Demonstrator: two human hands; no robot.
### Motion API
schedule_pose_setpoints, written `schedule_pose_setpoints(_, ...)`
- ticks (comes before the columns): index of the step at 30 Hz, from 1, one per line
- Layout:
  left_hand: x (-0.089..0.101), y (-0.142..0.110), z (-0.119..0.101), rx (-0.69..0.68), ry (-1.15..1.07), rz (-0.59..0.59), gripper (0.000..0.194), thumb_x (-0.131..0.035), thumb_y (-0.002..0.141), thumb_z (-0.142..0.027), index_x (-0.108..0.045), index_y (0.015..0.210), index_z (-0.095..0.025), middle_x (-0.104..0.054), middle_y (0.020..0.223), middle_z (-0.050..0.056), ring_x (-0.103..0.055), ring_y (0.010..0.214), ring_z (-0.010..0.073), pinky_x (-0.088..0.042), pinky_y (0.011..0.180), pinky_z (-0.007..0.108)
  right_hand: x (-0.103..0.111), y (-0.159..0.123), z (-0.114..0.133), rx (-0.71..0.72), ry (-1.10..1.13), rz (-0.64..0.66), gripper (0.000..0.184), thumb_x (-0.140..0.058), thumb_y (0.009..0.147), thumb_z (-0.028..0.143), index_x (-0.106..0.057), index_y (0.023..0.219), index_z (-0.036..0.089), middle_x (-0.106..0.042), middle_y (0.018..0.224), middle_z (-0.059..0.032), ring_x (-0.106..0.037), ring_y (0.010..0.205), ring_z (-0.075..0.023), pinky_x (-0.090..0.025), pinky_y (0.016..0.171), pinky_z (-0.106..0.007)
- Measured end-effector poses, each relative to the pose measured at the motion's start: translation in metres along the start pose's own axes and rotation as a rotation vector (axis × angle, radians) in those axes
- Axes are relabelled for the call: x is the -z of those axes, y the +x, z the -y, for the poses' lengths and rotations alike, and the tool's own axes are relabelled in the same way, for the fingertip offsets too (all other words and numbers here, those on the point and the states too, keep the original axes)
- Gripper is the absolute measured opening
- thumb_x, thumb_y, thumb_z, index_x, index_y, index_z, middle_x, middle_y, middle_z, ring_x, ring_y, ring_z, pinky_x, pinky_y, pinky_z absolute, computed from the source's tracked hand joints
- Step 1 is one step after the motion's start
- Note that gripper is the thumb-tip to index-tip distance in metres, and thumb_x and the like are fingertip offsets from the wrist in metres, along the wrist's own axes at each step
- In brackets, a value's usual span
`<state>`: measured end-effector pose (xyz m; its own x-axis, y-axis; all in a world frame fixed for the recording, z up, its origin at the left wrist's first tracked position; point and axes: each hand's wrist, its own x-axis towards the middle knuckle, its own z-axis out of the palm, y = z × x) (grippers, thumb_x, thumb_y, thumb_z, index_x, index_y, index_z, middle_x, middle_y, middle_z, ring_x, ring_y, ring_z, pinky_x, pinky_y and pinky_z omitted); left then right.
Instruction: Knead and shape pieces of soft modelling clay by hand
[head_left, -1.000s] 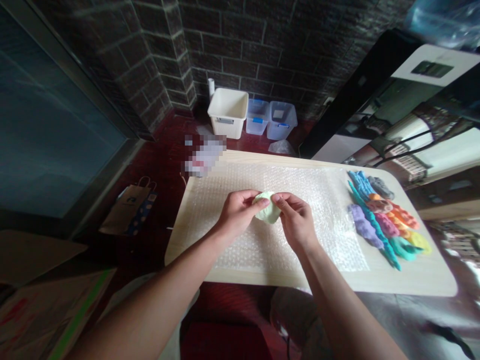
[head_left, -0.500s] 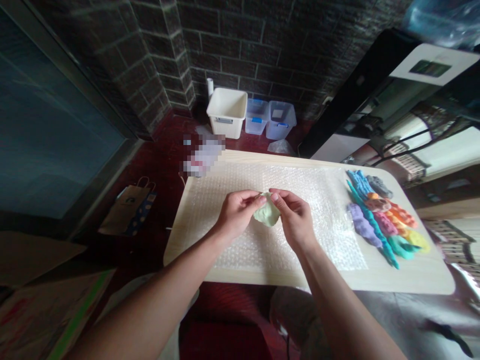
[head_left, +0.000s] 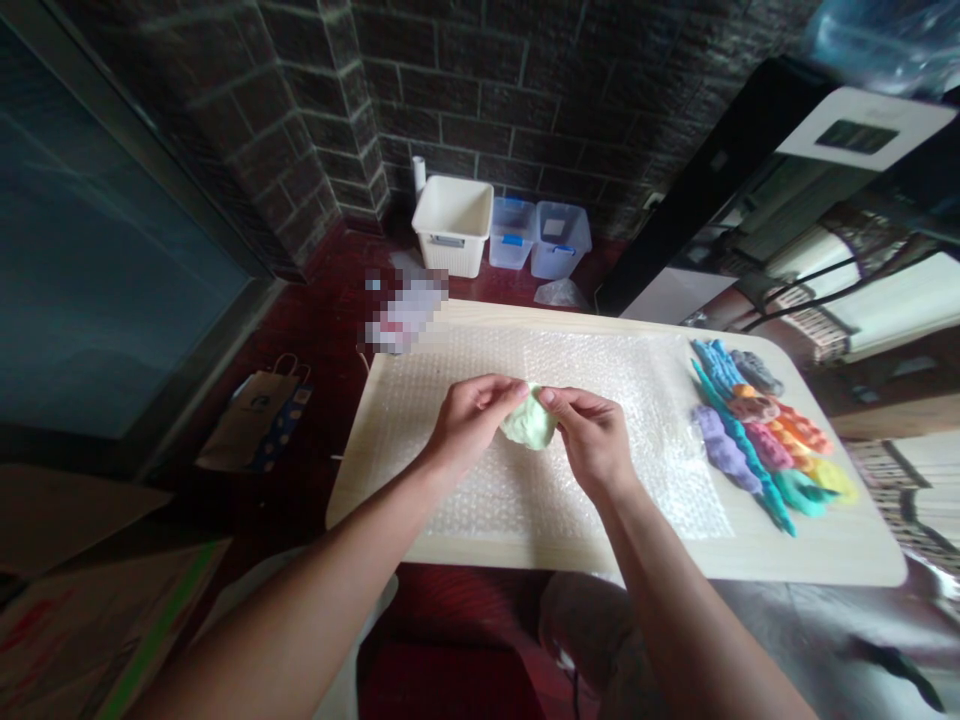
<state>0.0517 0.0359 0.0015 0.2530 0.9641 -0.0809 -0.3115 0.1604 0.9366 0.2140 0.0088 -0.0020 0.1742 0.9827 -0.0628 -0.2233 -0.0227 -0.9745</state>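
Between my two hands hangs a flattened, pale green piece of modelling clay [head_left: 529, 425] with an uneven lower edge. My left hand [head_left: 469, 420] pinches its upper left side between thumb and fingers. At the upper right, the thumb and fingers of my right hand [head_left: 592, 430] grip it too. Both hands are over the bubble wrap [head_left: 480, 500] spread on the table; the clay's top edge is partly hidden by my fingertips.
The pale table [head_left: 832, 550] carries several coloured clay pieces at its right, among them a purple lump [head_left: 724, 450] and a long teal strip [head_left: 750, 455]. Beyond the far edge stand a cream bin [head_left: 454, 245] and two clear boxes. A paper bag [head_left: 251, 420] is on the floor at left.
The green clay has shifted slightly left and is turned a little, showing a broader face. My right fingers have changed their hold along its edge; both hands still grip it.
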Motion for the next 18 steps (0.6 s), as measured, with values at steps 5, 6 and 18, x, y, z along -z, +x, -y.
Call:
schedule_pose_setpoints(5,0.0053,0.0013,0.0074,-0.086,0.124,-0.011,0.024,-0.081,0.088,-0.040,-0.083,0.090,-0.017,-0.080,0.087,0.007,-0.069,0.076,0.0173,-0.052,0.072,0.029,-0.0059,-0.0026,0.0032,-0.021,0.012,0.036,0.026,-0.094,0.075,0.045,-0.087,0.091,0.026,-0.083,0.085,-0.0040,-0.074,0.076,-0.0192,-0.059,0.077,-0.036)
schedule_pose_setpoints(6,0.0061,0.0012,0.0083,-0.096,0.151,-0.014,0.025,-0.080,0.088,-0.041,-0.084,0.090,-0.017,-0.080,0.086,0.008,-0.069,0.076,0.0178,-0.052,0.072,0.030,-0.0068,-0.0031,0.0039,-0.016,-0.004,0.037,0.027,-0.095,0.074,0.045,-0.087,0.090,0.025,-0.082,0.084,-0.0039,-0.074,0.076,-0.0191,-0.059,0.077,-0.035)
schedule_pose_setpoints(18,-0.0004,0.0008,0.0045,-0.002,0.092,0.023,0.029,-0.083,0.084,-0.041,-0.076,0.089,-0.014,-0.077,0.087,0.008,-0.068,0.077,0.0156,-0.050,0.071,0.026,-0.0081,-0.0060,0.0088,-0.002,-0.097,0.007,0.031,-0.094,0.072,0.046,-0.080,0.079,0.020,-0.075,0.072,-0.0028,-0.062,0.062,-0.0142,-0.048,0.058,-0.027)
